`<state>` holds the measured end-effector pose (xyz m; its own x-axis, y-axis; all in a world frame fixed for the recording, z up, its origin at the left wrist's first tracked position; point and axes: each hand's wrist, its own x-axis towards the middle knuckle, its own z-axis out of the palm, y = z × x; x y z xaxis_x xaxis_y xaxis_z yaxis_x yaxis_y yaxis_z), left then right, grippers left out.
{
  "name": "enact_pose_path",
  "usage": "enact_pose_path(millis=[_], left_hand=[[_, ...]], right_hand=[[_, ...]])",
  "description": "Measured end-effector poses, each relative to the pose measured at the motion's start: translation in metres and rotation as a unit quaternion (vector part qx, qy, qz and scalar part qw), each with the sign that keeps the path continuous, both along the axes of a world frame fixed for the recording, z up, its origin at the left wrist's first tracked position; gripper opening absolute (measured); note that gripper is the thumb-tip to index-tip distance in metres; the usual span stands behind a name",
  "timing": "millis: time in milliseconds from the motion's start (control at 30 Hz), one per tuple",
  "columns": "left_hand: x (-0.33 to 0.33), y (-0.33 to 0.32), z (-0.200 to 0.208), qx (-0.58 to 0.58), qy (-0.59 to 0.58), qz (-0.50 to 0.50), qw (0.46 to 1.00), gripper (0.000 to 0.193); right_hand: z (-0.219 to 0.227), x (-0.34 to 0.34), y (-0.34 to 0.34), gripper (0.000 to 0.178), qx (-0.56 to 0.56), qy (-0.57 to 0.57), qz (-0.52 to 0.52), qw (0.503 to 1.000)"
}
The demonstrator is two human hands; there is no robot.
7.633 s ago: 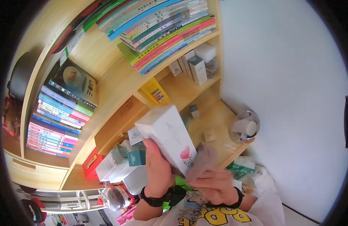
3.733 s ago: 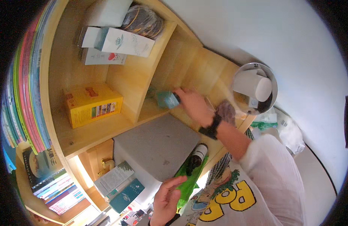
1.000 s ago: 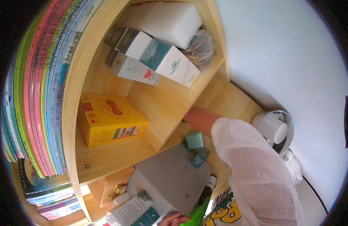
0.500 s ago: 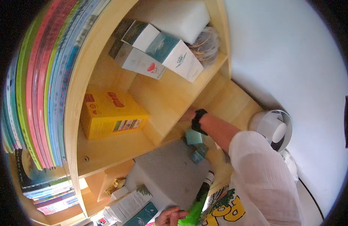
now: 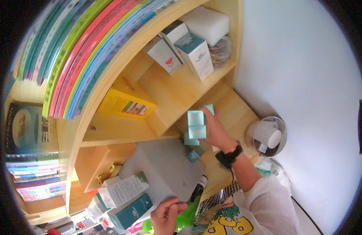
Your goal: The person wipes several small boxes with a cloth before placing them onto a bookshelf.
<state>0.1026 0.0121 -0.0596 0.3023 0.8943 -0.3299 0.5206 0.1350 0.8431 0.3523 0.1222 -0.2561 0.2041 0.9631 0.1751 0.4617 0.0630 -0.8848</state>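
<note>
My right hand [image 5: 215, 131], a dark watch [image 5: 229, 155] on its wrist, is closed round a few small pale-teal boxes [image 5: 196, 118]. It is in front of the lower shelf compartment. Just below the held boxes stands another pale-teal box [image 5: 192, 140], partly covered by them. Beside that lies a small darker teal box [image 5: 194, 156]. At the bottom, my left hand [image 5: 167, 213] has its fingers curled in; whether anything is in them is hidden. Behind it is a bright green thing [image 5: 190, 209], and a dark bottle-like object [image 5: 199, 188] lies above.
A large grey box [image 5: 161, 168] fills the lower middle. White and teal cartons [image 5: 130, 209] stand left of my left hand. The shelf above holds a yellow box [image 5: 126, 103], tall white cartons [image 5: 200, 58] and a white foam block [image 5: 208, 25]. A clear round container [image 5: 266, 137] stands by the wall.
My right hand has come out from under the shelf board and now shows the pale-teal boxes in its grasp. My left hand has risen slightly, fingers still curled. The view has shifted.
</note>
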Motion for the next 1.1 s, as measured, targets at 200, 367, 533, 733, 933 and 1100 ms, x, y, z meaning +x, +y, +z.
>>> enact_pose_path(millis=[200, 367, 533, 733, 933, 1100], left_hand=[[-0.003, -0.002, -0.007, -0.039, -0.001, 0.038, 0.999, 0.023], [-0.003, 0.001, -0.003, -0.042, -0.040, 0.024, 0.998, 0.023], [-0.009, 0.002, -0.006, -0.042, -0.048, 0.000, 0.998, 0.023], [-0.009, 0.001, -0.007, -0.046, -0.077, 0.010, 0.996, 0.022], [-0.006, 0.000, 0.000, -0.051, -0.073, 0.030, 0.996, 0.018], [-0.009, -0.005, -0.002, 0.000, -0.029, -0.032, 0.999, 0.016]], right_hand=[[0.033, 0.007, -0.048, 0.095, -0.022, 0.007, -0.067, 0.997], [0.071, 0.017, -0.097, 0.088, -0.007, -0.050, -0.007, 0.999], [0.096, 0.000, -0.160, 0.086, -0.029, -0.010, 0.076, 0.997], [0.084, -0.024, -0.188, 0.081, -0.122, 0.002, 0.202, 0.972], [0.039, -0.023, -0.167, 0.084, -0.045, -0.081, 0.235, 0.968], [0.015, -0.021, -0.136, 0.092, -0.072, -0.096, 0.271, 0.955]])
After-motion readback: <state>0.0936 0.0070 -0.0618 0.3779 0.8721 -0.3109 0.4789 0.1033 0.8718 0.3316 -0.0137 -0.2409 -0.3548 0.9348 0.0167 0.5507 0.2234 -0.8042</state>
